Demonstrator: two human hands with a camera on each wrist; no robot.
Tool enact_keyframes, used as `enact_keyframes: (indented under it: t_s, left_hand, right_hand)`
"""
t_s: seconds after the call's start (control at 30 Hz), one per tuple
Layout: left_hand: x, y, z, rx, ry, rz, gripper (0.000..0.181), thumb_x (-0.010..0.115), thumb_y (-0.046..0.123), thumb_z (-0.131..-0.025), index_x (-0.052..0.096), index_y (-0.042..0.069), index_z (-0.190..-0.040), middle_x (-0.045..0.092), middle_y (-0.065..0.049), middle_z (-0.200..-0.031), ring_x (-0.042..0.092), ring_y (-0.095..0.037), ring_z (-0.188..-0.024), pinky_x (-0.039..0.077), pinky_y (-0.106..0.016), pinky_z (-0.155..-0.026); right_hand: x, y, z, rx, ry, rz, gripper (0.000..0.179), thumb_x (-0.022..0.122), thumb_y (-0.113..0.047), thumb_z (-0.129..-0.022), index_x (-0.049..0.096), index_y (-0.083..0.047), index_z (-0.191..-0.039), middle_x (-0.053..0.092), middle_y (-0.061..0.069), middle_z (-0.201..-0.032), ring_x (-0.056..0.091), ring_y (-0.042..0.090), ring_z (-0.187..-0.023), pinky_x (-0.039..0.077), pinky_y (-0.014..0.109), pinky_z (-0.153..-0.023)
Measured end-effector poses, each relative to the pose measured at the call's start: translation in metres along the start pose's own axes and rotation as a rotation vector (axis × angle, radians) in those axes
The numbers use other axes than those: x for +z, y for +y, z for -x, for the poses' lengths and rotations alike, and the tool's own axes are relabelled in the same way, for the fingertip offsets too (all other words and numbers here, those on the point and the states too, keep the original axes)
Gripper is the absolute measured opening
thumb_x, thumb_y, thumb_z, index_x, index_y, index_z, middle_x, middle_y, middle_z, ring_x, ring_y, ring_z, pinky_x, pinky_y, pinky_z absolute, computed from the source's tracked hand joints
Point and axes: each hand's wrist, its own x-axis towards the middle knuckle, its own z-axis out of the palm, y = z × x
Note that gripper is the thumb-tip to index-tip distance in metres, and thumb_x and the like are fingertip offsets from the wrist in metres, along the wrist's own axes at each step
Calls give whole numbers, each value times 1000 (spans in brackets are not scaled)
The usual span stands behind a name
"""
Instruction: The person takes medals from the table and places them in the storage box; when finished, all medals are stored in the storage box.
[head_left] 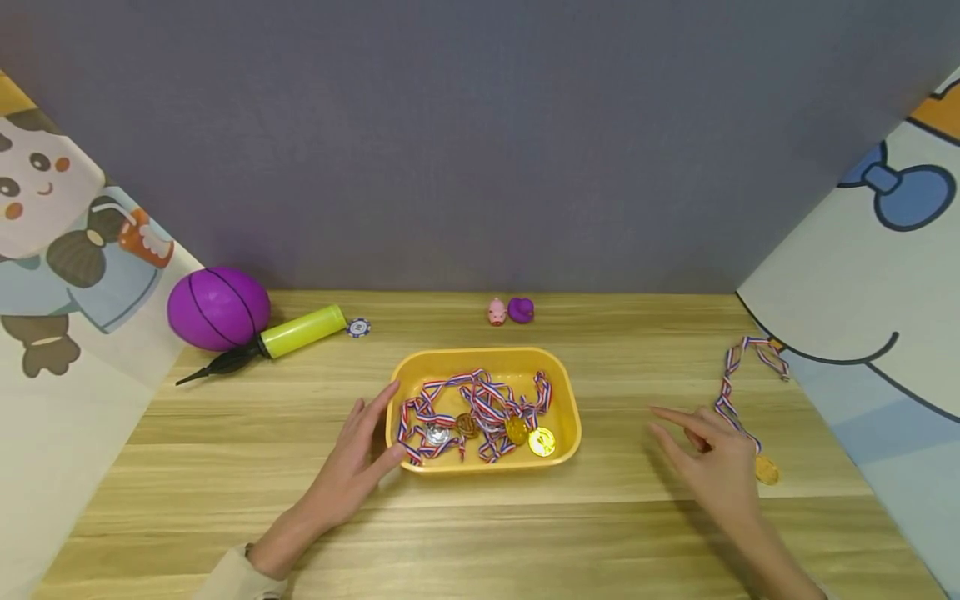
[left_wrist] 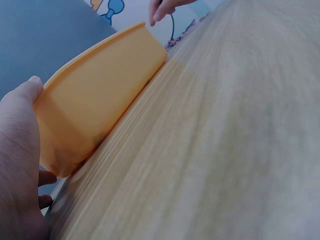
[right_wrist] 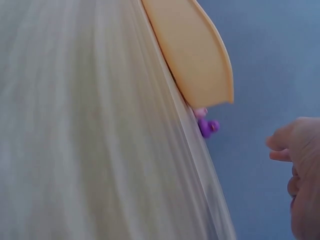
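A yellow plastic tub [head_left: 480, 468] stands mid-table, holding several medals on red, white and blue ribbons: a silver medal [head_left: 437, 434], a bronze medal [head_left: 467, 426] and gold medals [head_left: 542, 442]. My left hand [head_left: 347, 467] touches the tub's left end, thumb and fingers spread around the corner; the left wrist view shows the thumb [left_wrist: 31, 89] by the rim. To the right of the tub, my right hand [head_left: 712, 462] hovers over the table with nothing held, index finger and thumb extended and apart. Just beyond it lies another gold medal [head_left: 767, 470] with its ribbon [head_left: 726, 392] stretched toward the back.
At the back left are a purple ball [head_left: 219, 308], a yellow-green hand pump [head_left: 303, 332] and a poker chip [head_left: 358, 327]. A pink pig figure [head_left: 497, 312] and a purple duck [head_left: 521, 310] sit behind the tub. A grey panel [head_left: 480, 150] and printed side walls enclose the table.
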Motion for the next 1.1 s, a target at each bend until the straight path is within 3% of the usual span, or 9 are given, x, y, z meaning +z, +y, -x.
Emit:
enact_keyframes:
  t_s: [0.1, 0.17, 0.33, 0.47, 0.67, 0.87, 1.1]
  left_hand:
    - [0, 0, 0, 5, 0, 1, 78, 67, 35, -111, 28, 22, -177, 42, -21, -174, 35, -55, -159, 8, -76, -132]
    - [0, 0, 0, 9, 0, 1, 79, 67, 34, -110, 28, 22, -177, 42, -21, -174, 36, -54, -159, 7, -73, -134]
    - [2, -1, -1, 13, -2, 0, 78, 66, 34, -111, 27, 21, -178, 41, -20, -175, 36, -52, -160, 5, -67, -136]
    - [2, -1, 0, -1, -6, 1, 78, 65, 37, -111, 27, 22, -178, 40, -20, -175, 32, -55, -161, 7, -75, -133]
    - [1, -1, 1, -6, -2, -4, 78, 65, 40, -112, 27, 22, -177, 41, -21, -175, 32, -56, -160, 9, -80, -130]
    - [1, -1, 1, 0, -3, -6, 78, 66, 36, -111, 28, 22, -177, 41, -20, -175, 32, -56, -160, 9, -79, -130]
    - [1, -1, 0, 8, 0, -6, 78, 66, 36, -111, 28, 21, -177, 40, -19, -176, 33, -55, -160, 8, -77, -132]
  right_hand:
    - [-9, 6, 3, 59, -5, 9, 29, 93, -27, -94, 87, 1, -98, 38, -2, -65, 28, 0, -63, 25, 22, -54]
    - [-17, 11, 6, 97, -6, 26, 19, 97, -8, -84, 87, 1, -98, 38, -2, -65, 27, -1, -61, 24, 22, -52]
    - [-36, 30, 11, 93, -9, 87, 20, 98, -1, -79, 87, -1, -96, 37, -6, -64, 25, -7, -59, 22, 21, -49]
    - [-48, 37, 13, 78, -46, 117, 32, 95, 13, -67, 87, -5, -92, 37, -8, -64, 27, -10, -60, 23, 19, -49]
    - [-62, 44, 19, 78, -87, 114, 31, 95, 14, -66, 86, -2, -92, 38, -11, -64, 29, -7, -57, 24, 20, -48]
    - [-75, 53, 28, 155, -145, 166, 29, 98, 8, -67, 86, -7, -89, 36, -14, -62, 27, -9, -57, 21, 22, -47]
    - [-92, 65, 35, 238, -217, 177, 28, 100, 0, -74, 88, -11, -97, 34, -11, -62, 29, -1, -55, 23, 26, -48]
